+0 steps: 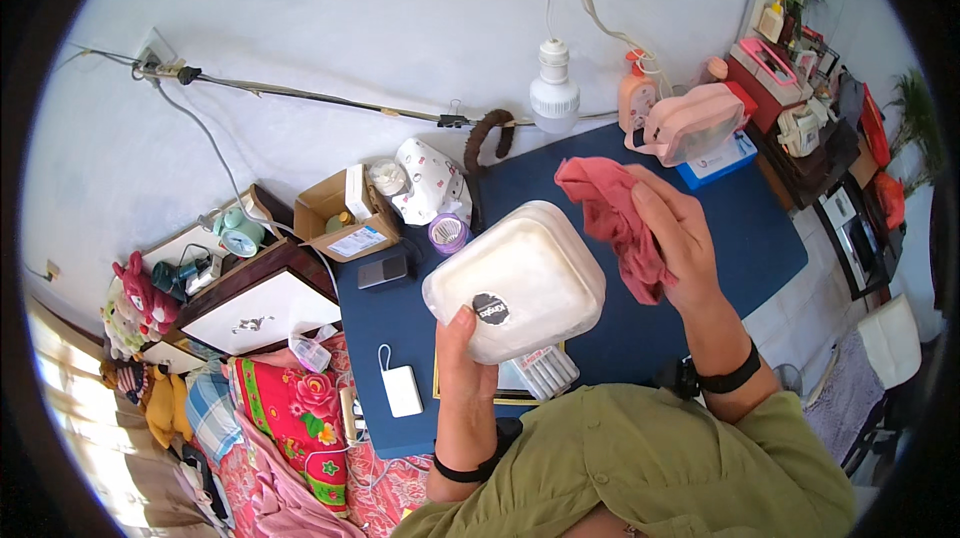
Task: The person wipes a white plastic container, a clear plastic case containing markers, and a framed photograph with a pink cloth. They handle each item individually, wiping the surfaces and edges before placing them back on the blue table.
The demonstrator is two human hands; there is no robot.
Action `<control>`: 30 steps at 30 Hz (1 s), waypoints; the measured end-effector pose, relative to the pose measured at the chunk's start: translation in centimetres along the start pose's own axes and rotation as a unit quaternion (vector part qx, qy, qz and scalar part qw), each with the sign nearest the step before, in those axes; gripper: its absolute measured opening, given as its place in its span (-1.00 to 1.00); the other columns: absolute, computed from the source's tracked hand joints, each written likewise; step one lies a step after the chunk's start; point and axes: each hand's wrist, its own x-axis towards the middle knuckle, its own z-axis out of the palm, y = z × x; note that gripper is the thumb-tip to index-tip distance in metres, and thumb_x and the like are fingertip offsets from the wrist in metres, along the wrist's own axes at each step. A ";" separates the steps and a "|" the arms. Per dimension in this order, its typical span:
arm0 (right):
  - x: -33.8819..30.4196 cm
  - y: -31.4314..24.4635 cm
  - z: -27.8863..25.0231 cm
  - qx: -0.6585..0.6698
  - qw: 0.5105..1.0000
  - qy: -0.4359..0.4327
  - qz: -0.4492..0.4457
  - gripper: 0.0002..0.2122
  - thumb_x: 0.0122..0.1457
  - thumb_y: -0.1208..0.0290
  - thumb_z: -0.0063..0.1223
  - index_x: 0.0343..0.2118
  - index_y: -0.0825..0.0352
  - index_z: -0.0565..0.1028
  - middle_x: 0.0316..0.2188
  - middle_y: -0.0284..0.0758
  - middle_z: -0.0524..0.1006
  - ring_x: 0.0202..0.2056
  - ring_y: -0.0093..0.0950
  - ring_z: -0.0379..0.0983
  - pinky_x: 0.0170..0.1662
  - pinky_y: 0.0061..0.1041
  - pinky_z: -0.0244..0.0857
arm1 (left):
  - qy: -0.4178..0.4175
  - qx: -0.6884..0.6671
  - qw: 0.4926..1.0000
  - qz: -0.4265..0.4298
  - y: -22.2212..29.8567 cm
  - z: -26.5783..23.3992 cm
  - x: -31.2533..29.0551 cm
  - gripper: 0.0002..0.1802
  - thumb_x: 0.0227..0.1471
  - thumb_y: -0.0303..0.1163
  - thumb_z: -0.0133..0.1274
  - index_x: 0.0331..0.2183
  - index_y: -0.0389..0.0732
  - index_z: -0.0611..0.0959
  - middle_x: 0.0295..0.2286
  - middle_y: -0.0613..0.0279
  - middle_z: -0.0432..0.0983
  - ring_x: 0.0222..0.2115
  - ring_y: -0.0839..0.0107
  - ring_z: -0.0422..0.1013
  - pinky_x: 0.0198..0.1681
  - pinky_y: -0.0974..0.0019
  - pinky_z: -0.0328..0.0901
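My left hand (463,348) grips the lower left corner of a white, rounded plastic box (530,278), its thumb on the face beside a dark round sticker. The box is held tilted above the dark blue table (745,238). To the right of it, my right hand (678,233) pinches a crumpled pinkish-red cloth (612,208) between thumb and fingers. A small gap separates the cloth from the box. Part of a clear case with grey cylinders (545,372) shows on the table below the box; the rest of it is hidden.
A white power bank (402,391) and a dark grey box (383,272) lie on the table's left. An open cardboard box (335,218) and a purple tape roll (449,234) stand behind. A light bulb (554,88) hangs near a pink bag (690,126). A bed (300,428) is at left.
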 end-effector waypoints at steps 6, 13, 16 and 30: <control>1.2 -1.2 3.0 -0.263 0.943 -0.027 -0.201 -0.86 0.08 0.62 0.02 -0.26 0.40 0.45 -0.34 -0.30 0.46 -0.36 -0.56 0.38 -0.28 -0.61 0.26 | -0.013 -0.018 1.000 -0.003 -0.1 0.2 -0.4 -0.21 -0.09 -0.11 0.11 0.10 -0.33 0.25 0.00 0.02 0.33 0.00 0.19 0.32 0.05 0.16 0.24; -2.0 -0.8 3.5 -0.286 0.915 -0.172 -0.227 -0.90 -0.04 0.58 0.15 -0.41 0.33 0.52 -0.40 -0.29 0.47 -0.35 -0.36 0.41 -0.26 -0.43 0.30 | 0.047 -0.092 0.992 0.070 0.9 0.2 -0.1 -0.31 0.08 -0.04 -0.09 0.11 -0.28 0.23 0.02 0.00 0.31 0.02 0.12 0.31 0.05 0.04 0.26; -3.7 0.1 3.7 -0.274 0.901 -0.259 -0.215 -0.93 -0.04 0.54 0.15 -0.45 0.29 0.54 -0.42 -0.31 0.48 -0.37 -0.36 0.42 -0.29 -0.40 0.32 | 0.034 -0.143 0.989 0.025 1.8 -0.1 0.0 -0.39 0.06 0.06 -0.06 0.07 -0.06 0.35 -0.01 0.19 0.38 -0.07 0.20 0.39 -0.10 0.06 0.37; 0.0 -1.8 5.4 -0.234 0.938 0.051 -0.250 -0.83 0.00 0.69 0.11 -0.32 0.37 0.56 -0.30 -0.31 0.48 -0.45 -0.63 0.38 -0.50 -0.70 0.24 | -0.018 -0.166 0.983 -0.074 1.0 1.8 -1.4 -0.36 0.08 0.07 -0.14 0.11 -0.06 0.29 0.03 0.15 0.33 -0.03 0.18 0.35 -0.06 0.04 0.34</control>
